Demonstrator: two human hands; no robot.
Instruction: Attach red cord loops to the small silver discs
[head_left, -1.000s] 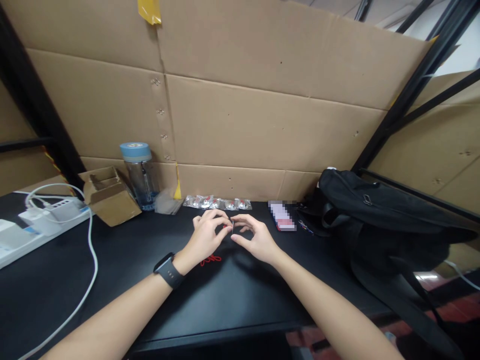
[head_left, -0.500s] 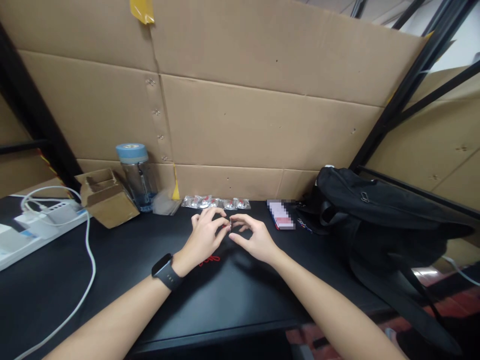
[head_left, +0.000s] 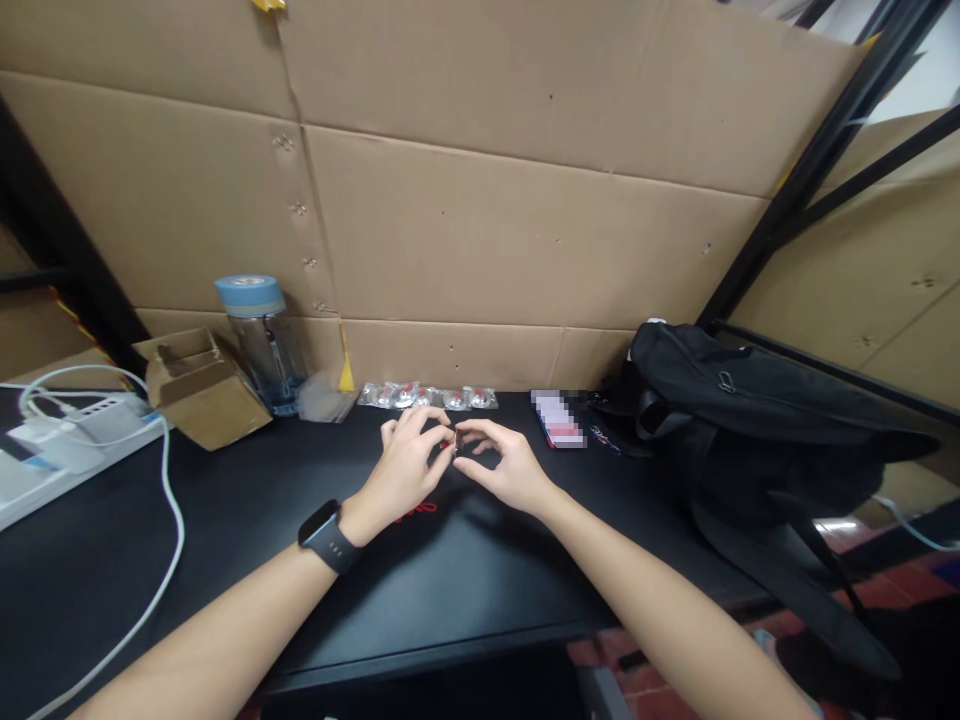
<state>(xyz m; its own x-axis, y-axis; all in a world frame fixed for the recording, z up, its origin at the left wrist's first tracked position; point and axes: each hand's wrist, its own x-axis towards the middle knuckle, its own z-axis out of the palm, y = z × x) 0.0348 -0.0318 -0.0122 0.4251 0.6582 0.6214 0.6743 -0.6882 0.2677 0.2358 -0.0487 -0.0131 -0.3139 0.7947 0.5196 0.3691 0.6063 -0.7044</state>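
Note:
My left hand [head_left: 405, 455], with a dark smartwatch on the wrist, pinches a small thin piece [head_left: 455, 443] between thumb and fingertips. Opposite it, my right hand [head_left: 510, 468] has its thumb and forefinger curved onto the same piece. The piece is seen nearly edge-on and is too small to name; a bit of red shows at its left side. A red cord [head_left: 424, 508] lies on the black table below my left hand, partly hidden by it. Just beyond the hands is a row of clear packets [head_left: 480, 398] holding shiny round things with red marks.
On the left are a power strip [head_left: 124, 445] with white cables, an open cardboard box [head_left: 214, 400], a blue-lidded bottle [head_left: 262, 345] and clear plastic sleeves [head_left: 324, 400]. A phone [head_left: 556, 420] and a black backpack [head_left: 750, 410] are on the right. Cardboard [head_left: 480, 240] walls the back.
The view has tilted slightly downward, so the scene sits a little higher. Both hands keep their pinch on the small piece, which appears slightly turned.

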